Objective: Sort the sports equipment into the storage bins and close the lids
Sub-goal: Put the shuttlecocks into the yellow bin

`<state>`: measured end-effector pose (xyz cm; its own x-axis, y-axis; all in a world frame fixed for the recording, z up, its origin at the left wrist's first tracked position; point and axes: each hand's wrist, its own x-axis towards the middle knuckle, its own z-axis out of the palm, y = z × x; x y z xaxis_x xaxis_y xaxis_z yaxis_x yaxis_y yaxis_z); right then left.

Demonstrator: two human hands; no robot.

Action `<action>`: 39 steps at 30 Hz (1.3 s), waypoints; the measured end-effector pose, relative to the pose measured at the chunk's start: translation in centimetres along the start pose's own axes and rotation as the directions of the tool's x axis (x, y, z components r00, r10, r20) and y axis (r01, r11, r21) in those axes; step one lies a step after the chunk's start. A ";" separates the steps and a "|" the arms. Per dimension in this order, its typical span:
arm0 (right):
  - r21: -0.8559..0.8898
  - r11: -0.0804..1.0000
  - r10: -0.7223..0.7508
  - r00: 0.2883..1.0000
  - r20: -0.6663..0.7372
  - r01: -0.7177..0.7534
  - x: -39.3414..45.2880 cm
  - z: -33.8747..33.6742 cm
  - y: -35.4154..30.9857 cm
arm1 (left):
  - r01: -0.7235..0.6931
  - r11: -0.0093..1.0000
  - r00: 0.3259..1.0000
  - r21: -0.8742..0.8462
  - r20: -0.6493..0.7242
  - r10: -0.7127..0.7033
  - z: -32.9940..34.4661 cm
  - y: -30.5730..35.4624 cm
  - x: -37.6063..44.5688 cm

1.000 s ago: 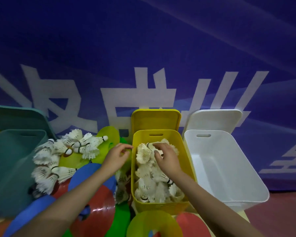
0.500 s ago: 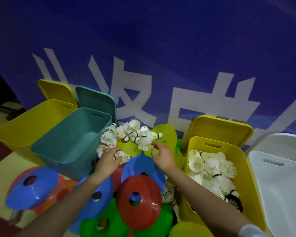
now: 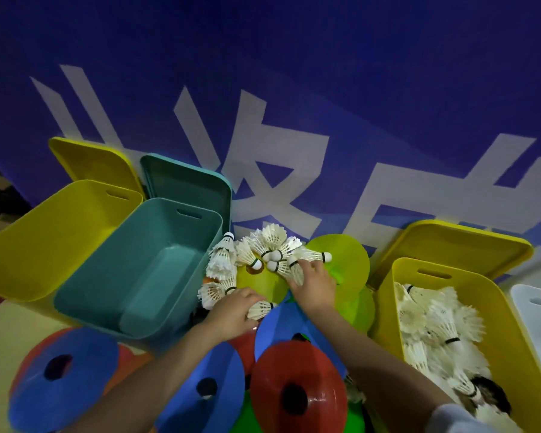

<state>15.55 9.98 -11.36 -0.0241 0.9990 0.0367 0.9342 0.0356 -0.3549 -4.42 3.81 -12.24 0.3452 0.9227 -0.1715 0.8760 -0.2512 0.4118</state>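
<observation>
Fingers (image 3: 250,300) of the left hand (image 3: 231,314) curl over a shuttlecock (image 3: 260,308) lying low in the loose pile (image 3: 253,260); I read that as a grip. Right hand (image 3: 313,284) sits on the top cluster, fingers bent onto another shuttle (image 3: 295,268), pinching it as far as I can see. Pile lies on lime cones (image 3: 344,260) between the teal bin (image 3: 138,267) and the right yellow bin (image 3: 512,332). Right yellow bin is well filled with shuttles (image 3: 434,326), its lid (image 3: 450,245) propped up behind. Teal bin holds nothing I can see, its lid (image 3: 188,185) upright behind it. Left yellow bin (image 3: 44,235) just beside the teal one. White bin (image 3: 537,323) at the right edge. Blue cones (image 3: 63,379) and a red cone (image 3: 297,389) overlap in the foreground.
</observation>
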 end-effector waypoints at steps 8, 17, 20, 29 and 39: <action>0.210 0.977 -0.060 0.997 0.048 0.048 0.5 -0.4 1.5 | 0.016 0.988 0.981 -0.154 -0.189 -0.045 -1.5 -1.0 -0.4; 0.717 0.697 -0.033 0.998 0.054 -0.015 -2.1 -5.4 3.1 | 0.008 0.929 0.887 -0.371 -0.426 -0.178 -2.9 4.8 -2.3; 0.737 0.674 -0.062 0.998 0.001 0.041 -3.8 -7.3 4.7 | -0.009 0.909 0.868 -0.416 -0.454 -0.200 -2.4 8.1 -2.8; 0.743 0.661 -0.004 0.991 -0.131 0.101 -9.8 -14.2 14.5 | -0.186 0.842 0.870 -0.506 -0.484 -0.099 2.1 20.5 -2.7; 0.677 0.735 0.204 0.964 -0.172 -0.035 -14.3 -18.7 27.1 | -0.174 0.868 0.936 -0.464 -0.352 -0.001 5.4 31.0 2.6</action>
<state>47.82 -3.77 -4.04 0.2287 0.9656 0.1236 0.4464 0.0088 -0.8948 25.41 -3.12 -4.73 0.2039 0.9668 0.1540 0.5444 -0.2427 0.8030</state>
